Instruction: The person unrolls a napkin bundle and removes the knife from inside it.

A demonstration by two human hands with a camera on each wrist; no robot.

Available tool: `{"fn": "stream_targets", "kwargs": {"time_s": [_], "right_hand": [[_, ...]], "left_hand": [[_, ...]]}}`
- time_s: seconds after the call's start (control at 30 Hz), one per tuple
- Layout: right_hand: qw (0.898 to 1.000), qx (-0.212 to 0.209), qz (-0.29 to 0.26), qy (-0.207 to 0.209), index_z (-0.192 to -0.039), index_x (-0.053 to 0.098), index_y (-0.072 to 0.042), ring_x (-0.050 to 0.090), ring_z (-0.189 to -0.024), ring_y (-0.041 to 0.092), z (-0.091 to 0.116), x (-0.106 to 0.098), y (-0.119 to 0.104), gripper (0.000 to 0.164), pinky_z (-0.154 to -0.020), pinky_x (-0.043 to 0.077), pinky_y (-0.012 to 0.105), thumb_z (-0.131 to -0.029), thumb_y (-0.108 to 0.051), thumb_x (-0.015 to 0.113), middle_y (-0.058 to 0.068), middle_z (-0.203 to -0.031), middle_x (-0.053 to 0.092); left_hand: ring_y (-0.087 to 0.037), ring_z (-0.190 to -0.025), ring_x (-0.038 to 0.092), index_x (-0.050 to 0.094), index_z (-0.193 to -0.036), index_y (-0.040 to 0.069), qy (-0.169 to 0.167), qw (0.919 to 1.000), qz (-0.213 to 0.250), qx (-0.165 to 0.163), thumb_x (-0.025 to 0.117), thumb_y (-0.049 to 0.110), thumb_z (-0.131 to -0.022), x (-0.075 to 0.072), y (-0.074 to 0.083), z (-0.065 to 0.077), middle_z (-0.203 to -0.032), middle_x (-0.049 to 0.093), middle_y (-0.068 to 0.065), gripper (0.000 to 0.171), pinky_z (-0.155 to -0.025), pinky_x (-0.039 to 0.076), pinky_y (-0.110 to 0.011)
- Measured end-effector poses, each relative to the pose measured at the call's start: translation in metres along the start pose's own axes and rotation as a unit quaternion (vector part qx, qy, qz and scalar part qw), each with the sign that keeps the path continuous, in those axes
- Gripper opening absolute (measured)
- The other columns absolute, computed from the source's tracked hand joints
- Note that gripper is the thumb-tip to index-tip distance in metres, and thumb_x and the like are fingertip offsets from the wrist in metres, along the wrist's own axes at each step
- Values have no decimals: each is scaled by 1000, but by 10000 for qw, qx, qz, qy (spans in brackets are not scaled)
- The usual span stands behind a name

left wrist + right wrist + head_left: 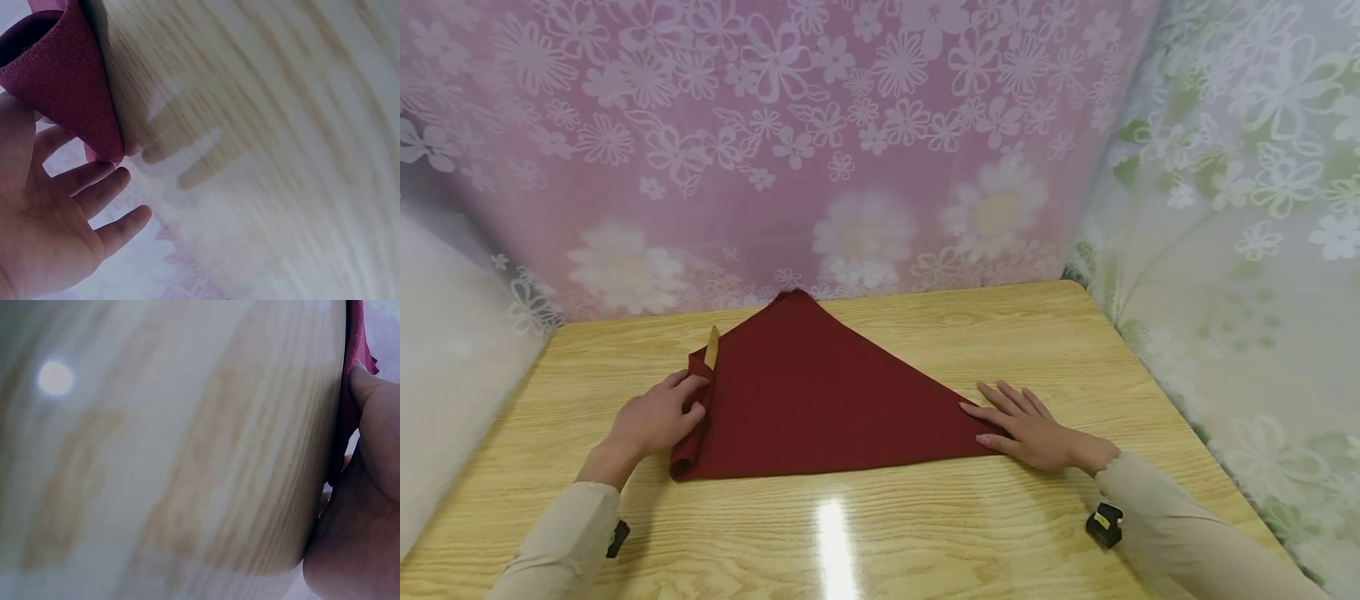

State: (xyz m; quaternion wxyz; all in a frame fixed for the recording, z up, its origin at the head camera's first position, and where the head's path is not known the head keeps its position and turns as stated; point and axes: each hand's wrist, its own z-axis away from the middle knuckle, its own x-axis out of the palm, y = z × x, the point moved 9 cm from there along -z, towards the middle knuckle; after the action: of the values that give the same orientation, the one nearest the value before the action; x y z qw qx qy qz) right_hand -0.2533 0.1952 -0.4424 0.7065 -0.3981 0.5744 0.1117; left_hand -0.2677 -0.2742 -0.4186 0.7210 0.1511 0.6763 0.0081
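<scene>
A dark red cloth napkin (820, 392), folded into a triangle, lies on the wooden table, its left end turned over into a roll. From the roll's upper end sticks a flat, tapered, gold-coloured piece (712, 347); its lower part is hidden in the cloth. My left hand (655, 417) holds the roll between thumb and index finger. In the left wrist view the rolled cloth (62, 75) shows an open hollow end, with the other fingers stretched out beside it. My right hand (1030, 429) lies spread, thumb and index finger pressing the napkin's right corner onto the table.
The light wood-grain table (970, 525) ends at a pink flowered curtain (850, 167) along the back. A pale flowered curtain (1247, 250) hangs on the right side and a whitish one (452, 358) on the left. Glare shows near the front.
</scene>
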Motion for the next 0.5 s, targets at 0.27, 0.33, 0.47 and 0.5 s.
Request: {"fn": "stream_targets", "kwargs": {"time_s": [0.27,0.33,0.47,0.5], "right_hand": [[9999,73,124,-79,-147,40,-16,8,-139,49,-2,-1,-2,50,-104,3,68,-101,-33,48,23,-154,18],[9998,63,204,-44,-147,41,-16,10,-138,49,-2,-2,-3,49,-103,5,68,-101,-33,48,23,-154,19],[9996,101,260,-86,-146,42,-16,10,-138,49,-1,-2,-4,49,-104,6,68,-101,-33,48,22,-154,20],[9995,121,259,-116,-147,42,-16,10,-139,48,-1,-2,-4,49,-104,5,68,-101,-33,48,22,-154,20]], "left_hand": [[-47,-116,49,50,-136,8,64,9998,158,-82,47,22,-96,0,-1,5,-140,40,-26,43,-73,48,-59],[-48,-117,47,51,-136,8,125,9998,135,-90,47,22,-96,-1,-1,6,-141,39,-26,43,-74,47,-60],[-49,-119,45,53,-134,6,342,9994,-39,-18,48,22,-96,-5,2,8,-142,37,-27,42,-77,45,-62],[-48,-119,45,53,-134,6,400,9991,-105,14,49,22,-96,-7,3,9,-143,37,-26,42,-79,44,-63]]}}
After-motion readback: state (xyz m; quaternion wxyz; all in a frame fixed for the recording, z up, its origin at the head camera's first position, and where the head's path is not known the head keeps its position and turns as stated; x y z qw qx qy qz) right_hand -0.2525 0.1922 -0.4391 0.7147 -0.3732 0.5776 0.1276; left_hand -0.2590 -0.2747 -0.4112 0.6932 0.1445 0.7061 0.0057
